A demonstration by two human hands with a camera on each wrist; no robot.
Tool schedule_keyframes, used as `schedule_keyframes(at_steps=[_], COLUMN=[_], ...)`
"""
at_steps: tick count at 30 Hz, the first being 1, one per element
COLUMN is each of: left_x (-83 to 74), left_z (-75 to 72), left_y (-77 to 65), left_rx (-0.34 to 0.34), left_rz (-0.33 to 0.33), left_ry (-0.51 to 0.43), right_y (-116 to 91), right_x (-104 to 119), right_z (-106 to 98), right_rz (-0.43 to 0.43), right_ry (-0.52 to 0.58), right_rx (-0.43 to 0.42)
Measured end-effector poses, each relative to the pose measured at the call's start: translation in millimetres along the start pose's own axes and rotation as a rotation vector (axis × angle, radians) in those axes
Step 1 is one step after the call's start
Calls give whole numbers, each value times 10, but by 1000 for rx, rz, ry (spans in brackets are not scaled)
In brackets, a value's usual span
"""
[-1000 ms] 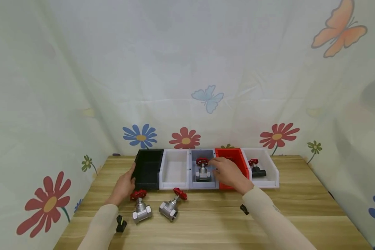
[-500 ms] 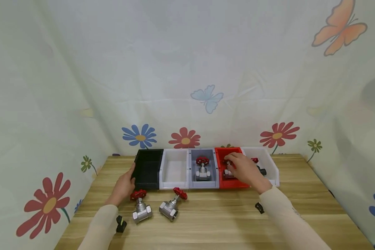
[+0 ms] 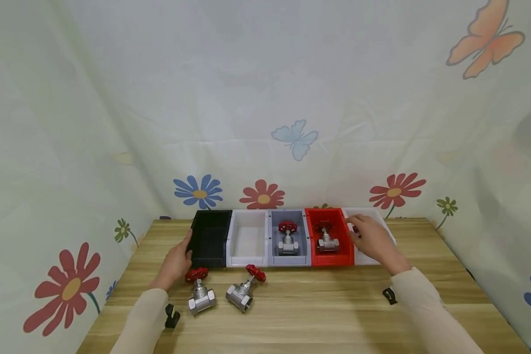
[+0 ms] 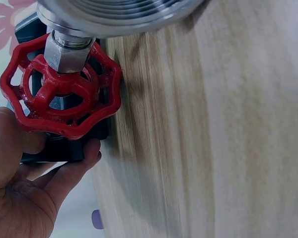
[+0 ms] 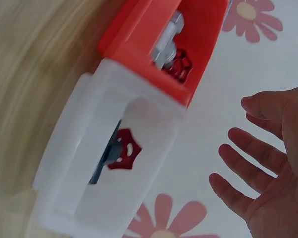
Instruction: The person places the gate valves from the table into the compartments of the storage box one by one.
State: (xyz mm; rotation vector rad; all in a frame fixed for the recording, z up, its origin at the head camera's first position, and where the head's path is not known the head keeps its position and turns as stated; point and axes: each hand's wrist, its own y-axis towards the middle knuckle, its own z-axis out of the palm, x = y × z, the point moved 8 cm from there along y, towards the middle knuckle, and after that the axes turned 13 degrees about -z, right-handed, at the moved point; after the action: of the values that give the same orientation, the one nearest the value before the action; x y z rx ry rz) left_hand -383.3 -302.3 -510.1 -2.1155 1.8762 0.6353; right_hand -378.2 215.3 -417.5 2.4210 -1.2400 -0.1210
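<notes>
My left hand [image 3: 175, 263] holds the left wall of the black bin [image 3: 209, 238], thumb on one side and fingers on the other. Right in front of it in the left wrist view is the red handwheel [image 4: 62, 94] of a metal gate valve [image 3: 201, 299] on the table. My right hand [image 3: 373, 241] hovers over the right white bin [image 5: 69, 148], fingers spread and loosely bent, holding nothing. That bin contains a dark valve with a red handwheel [image 5: 123, 149], mostly hidden by the hand in the head view. One metal valve [image 3: 327, 242] lies in the red bin [image 3: 332, 260].
A second loose metal valve [image 3: 240, 296] lies in front of the left white bin [image 3: 248, 241]. The grey bin [image 3: 288, 261] holds another valve [image 3: 288, 244]. All bins stand joined in a row at the table's back, before a flowered curtain [image 3: 230, 98].
My right hand has moved rightward from between the grey and red bins, across the red bin, to the right white bin, uncovering the valve in the red bin. The left hand stays put.
</notes>
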Motion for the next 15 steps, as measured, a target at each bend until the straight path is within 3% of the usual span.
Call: schedule_keyframes(at_steps=[15], left_x=[-22], left_z=[-18], left_y=[-15], left_rx=[19], left_rz=[-8], left_ry=[1], right_y=[-356], right_x=[-481], right_z=[-72], right_rz=[123], right_ry=[38], right_rx=[-10])
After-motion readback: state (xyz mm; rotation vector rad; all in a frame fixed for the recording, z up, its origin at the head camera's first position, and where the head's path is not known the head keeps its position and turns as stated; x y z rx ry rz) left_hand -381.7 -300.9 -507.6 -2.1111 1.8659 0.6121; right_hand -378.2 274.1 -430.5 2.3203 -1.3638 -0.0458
